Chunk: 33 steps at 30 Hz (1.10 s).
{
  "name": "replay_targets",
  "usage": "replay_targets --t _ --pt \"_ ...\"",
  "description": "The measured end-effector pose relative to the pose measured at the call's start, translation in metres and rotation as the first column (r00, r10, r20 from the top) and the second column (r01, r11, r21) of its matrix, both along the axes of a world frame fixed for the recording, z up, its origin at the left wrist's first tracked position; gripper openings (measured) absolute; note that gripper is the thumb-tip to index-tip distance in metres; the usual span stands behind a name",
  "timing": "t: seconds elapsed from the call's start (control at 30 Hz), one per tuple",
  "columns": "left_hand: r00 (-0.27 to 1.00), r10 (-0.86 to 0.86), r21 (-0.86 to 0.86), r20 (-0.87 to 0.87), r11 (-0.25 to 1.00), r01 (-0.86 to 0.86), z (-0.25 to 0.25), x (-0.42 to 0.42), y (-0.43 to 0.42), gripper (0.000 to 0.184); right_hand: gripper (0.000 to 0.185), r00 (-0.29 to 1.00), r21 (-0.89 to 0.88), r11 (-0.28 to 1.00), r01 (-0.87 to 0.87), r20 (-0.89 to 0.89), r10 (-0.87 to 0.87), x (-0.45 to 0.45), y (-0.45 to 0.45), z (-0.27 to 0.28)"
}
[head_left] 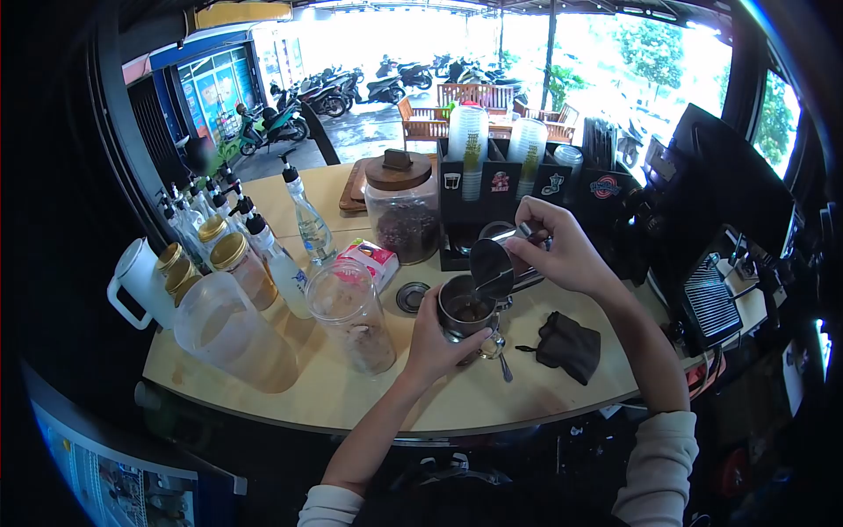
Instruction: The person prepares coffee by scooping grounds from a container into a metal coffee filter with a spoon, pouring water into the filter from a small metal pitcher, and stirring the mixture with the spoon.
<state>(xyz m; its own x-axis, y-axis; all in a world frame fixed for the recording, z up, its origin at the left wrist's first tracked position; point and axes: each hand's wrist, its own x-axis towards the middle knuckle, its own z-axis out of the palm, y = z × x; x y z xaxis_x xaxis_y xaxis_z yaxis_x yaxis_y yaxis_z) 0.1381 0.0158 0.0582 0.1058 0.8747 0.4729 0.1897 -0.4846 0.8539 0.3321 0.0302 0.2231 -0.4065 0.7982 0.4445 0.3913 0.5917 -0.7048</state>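
Nearest me are the rolled pale sleeves [663, 470], and past them the curved front edge of a light wood table [474, 400], pretty crowded. A crumpled dark cloth [569, 349] lies right of center, with a spoon [506, 369] beside it. My left hand [435, 338] is wrapped around a cup [465, 307] near the front middle, thumb on one side, fingers on the other. It's shiny metal, round, open-topped, with something brownish inside. My right hand [562, 255] has its fingers curled tight on a jug [492, 268], also metal, darker on the side facing me, tipped right over the cup. Can't tell how full that one is.

Left of those sit two clear plastic tubs [351, 329], one tall, one wide, then a pink and white box [369, 262] and a bunch of pump bottles [309, 215]. Behind the box there's a wood-lidded jar [401, 220] with dark stuff in it, next to a black rack [479, 206] of stacked plastic cups [468, 145]. Farther out it's open-air: wooden seats [426, 119], parked motorbikes [386, 88], and trees [650, 48] in really blown-out daylight.
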Motion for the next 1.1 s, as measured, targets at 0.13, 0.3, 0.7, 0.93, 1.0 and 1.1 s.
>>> replay_targets --t 0.13,0.3,0.7,0.93,1.0,1.1 --pt "1.000 -0.017 0.004 0.012 1.000 0.017 -0.0020 0.0000 0.0015 0.089 0.021 1.000 0.012 1.000 0.007 0.014 -0.008 -0.0013 0.0008 0.0010" --pt "1.000 -0.012 0.005 0.013 1.000 0.012 -0.0029 -0.0001 0.0017 0.089 0.023 1.000 0.039 0.999 0.020 0.024 -0.021 -0.0011 0.0022 0.0024" --pt "1.000 -0.017 0.014 0.001 1.000 0.017 0.0004 -0.0007 0.0009 0.088 0.025 0.997 0.035 0.997 0.066 0.028 -0.067 0.0033 0.0025 0.0020" --pt "1.000 -0.006 0.001 -0.002 1.000 0.006 -0.0023 0.0000 0.0017 0.088 0.026 0.993 0.088 0.991 0.097 0.055 -0.102 0.0029 0.0031 0.0026" --pt "1.000 -0.002 0.005 -0.002 1.000 0.002 -0.0024 -0.0001 0.0014 0.088 0.026 0.994 0.080 0.992 0.099 0.048 -0.103 0.0022 0.0031 0.0031" --pt "1.000 -0.006 0.014 0.004 1.000 0.006 -0.0013 0.0002 0.0010 0.088 0.026 0.993 0.076 0.992 0.103 0.043 -0.107 0.0014 0.0037 0.0034"
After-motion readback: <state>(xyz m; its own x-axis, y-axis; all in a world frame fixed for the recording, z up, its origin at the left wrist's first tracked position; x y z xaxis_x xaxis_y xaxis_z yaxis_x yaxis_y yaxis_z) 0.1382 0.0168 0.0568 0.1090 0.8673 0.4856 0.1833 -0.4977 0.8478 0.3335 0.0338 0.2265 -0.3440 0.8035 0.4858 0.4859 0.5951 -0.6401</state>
